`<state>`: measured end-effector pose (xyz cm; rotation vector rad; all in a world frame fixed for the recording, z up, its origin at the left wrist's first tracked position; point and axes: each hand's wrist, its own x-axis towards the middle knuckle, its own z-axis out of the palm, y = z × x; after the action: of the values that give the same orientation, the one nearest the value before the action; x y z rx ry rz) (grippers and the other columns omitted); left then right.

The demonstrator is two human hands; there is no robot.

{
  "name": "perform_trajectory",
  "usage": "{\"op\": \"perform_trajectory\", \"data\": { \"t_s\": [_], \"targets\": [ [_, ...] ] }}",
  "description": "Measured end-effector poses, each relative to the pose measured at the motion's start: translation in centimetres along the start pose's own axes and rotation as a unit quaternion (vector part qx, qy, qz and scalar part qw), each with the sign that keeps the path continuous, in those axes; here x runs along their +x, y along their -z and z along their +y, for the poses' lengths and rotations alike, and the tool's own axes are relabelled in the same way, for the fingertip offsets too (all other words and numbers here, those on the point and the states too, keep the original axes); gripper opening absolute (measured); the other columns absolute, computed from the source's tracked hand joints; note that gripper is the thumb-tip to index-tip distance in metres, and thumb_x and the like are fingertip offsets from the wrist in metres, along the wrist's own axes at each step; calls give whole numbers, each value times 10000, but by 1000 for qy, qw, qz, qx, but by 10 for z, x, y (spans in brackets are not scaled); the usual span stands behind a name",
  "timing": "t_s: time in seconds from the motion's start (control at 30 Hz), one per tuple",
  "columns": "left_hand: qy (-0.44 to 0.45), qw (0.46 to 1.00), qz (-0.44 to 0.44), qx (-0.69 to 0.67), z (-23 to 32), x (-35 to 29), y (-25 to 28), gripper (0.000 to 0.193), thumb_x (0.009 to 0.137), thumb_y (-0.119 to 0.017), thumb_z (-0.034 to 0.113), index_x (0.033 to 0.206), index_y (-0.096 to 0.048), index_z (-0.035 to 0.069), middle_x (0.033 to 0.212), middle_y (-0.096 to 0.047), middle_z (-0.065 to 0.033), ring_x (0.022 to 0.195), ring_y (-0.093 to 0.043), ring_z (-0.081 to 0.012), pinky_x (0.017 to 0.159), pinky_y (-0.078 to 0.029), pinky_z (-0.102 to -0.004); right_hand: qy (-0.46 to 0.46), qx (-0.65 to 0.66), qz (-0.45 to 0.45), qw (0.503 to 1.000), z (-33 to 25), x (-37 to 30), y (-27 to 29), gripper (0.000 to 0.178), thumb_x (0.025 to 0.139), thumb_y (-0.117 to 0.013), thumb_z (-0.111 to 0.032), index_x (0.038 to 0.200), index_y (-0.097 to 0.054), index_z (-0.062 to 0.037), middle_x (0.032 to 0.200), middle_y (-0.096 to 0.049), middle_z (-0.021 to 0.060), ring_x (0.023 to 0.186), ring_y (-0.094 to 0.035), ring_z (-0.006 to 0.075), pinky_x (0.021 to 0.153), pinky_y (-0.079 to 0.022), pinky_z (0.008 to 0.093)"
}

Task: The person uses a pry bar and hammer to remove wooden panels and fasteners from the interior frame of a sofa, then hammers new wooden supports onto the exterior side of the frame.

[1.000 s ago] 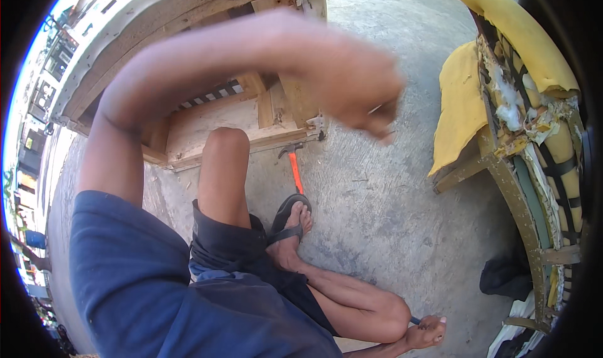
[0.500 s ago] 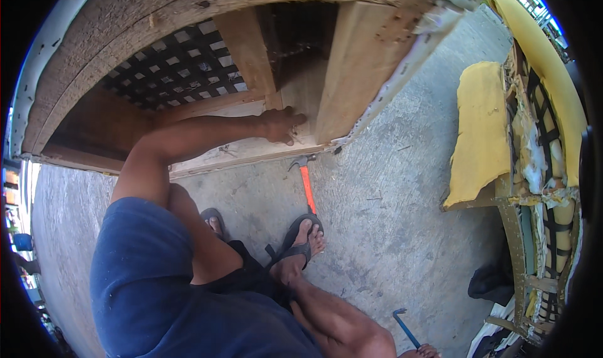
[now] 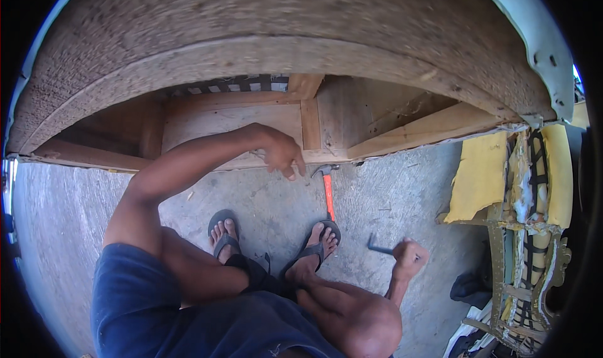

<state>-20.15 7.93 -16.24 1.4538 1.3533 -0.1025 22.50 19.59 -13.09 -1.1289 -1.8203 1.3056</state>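
The left hand is hanging half-open, seemingly empty, by the wooden furniture frame; the right hand is clenching a blue pry bar. A careless step could be catching the claw hammer lying by the right flip-flop.

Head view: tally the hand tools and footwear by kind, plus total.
Orange-handled hammer: 1
Hooked blue bar, in the right grip: 1
Dark sandals, one on each foot: 2
Total: 4
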Motion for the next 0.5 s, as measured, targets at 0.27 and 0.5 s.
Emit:
{"op": "perform_trajectory", "data": {
  "t_s": [0.27,0.5],
  "targets": [
    [-60,917,371,135,23,-88,-21,355,968,-638,188,1291,-653,42,1187,-682,-167,1098,-675,-335,954,-540,-441,16,-154,-195,968,-26,26,-128,385,922,-723,-199,672,-576,54,523,-394,126,515,-377,124,492,-356,364],
    [-204,418,757,460,136,-190,-37,472,893,-712,268,1345,-615,179,1212,-637,-33,1249,-589,-232,986,-525,-477,28,-296,-87,951,13,62,-143,361,940,-725,-284,741,-678,13,609,-582,250,624,-702,378,593,-511,452]
  ]
}}
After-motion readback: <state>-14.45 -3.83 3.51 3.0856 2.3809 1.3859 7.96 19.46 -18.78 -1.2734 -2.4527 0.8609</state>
